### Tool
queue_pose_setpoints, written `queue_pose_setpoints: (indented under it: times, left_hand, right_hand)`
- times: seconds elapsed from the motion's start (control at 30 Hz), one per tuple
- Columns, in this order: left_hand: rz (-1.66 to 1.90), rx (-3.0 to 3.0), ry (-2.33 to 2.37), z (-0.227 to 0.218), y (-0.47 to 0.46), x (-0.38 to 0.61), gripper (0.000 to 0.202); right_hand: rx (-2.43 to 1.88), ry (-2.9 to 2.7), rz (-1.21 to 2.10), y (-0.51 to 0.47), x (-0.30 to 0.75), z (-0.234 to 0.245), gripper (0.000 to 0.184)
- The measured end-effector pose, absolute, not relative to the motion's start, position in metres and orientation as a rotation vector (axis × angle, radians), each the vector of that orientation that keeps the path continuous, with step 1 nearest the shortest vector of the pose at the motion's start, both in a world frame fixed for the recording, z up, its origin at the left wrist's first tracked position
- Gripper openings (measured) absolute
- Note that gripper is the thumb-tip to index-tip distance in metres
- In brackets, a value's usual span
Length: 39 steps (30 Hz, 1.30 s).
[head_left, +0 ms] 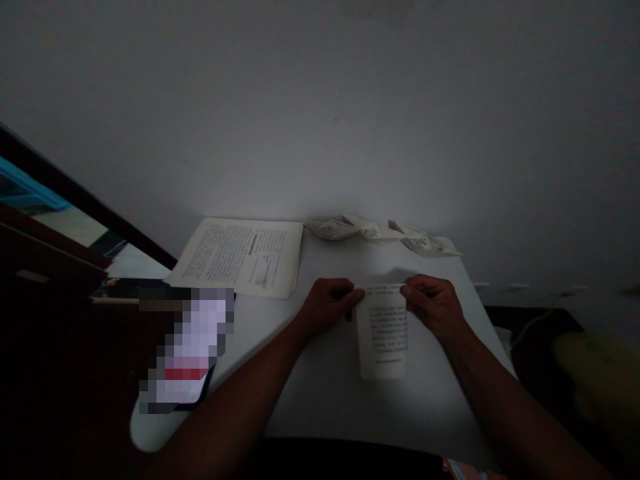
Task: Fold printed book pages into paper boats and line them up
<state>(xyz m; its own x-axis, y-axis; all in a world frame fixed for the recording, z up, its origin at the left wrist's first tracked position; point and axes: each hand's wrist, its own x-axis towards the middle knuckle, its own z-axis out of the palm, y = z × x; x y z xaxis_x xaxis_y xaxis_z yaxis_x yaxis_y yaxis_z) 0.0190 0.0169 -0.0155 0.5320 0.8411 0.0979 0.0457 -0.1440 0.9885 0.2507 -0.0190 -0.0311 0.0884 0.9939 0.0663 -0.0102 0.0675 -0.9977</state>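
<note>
A narrow folded sheet of printed paper lies on the white table in front of me. My left hand pinches its upper left corner, fingers closed on the paper. My right hand pinches the upper right corner the same way. Both hands rest on the tabletop at the sheet's far edge.
An open book or stack of printed pages lies at the back left. Several folded paper shapes line the back edge against the wall. A phone-like object lies at the left. Dark furniture stands left of the table.
</note>
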Motion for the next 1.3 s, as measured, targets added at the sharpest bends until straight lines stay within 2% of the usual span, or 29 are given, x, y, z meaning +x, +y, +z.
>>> queue_pose_setpoints:
  times: [0.3,0.63,0.77,0.93,1.3]
  left_hand:
    - [0.686,1.633,0.768,-0.015,0.02,0.018,0.02]
    - [0.551,2.045,0.762,-0.015,0.017,0.022,0.021]
    - [0.717,2.18,0.779,-0.018,0.014,0.026,0.021]
    - [0.927,2.266,0.822,-0.02,0.012,0.027,0.019]
    - [1.435,2.124,1.061,-0.013,0.017,0.018,0.014]
  right_hand:
    - [-1.315,-1.479,1.15,-0.022,0.241,-0.021,0.023]
    - [-1.332,-1.848,1.026,-0.024,0.226,-0.014,0.025]
    - [-1.336,-1.851,0.995,-0.022,0.227,-0.014,0.03]
    - [-1.343,-1.825,0.988,-0.021,0.228,-0.015,0.024]
    - [-1.397,-1.714,0.923,-0.018,0.239,-0.02,0.029]
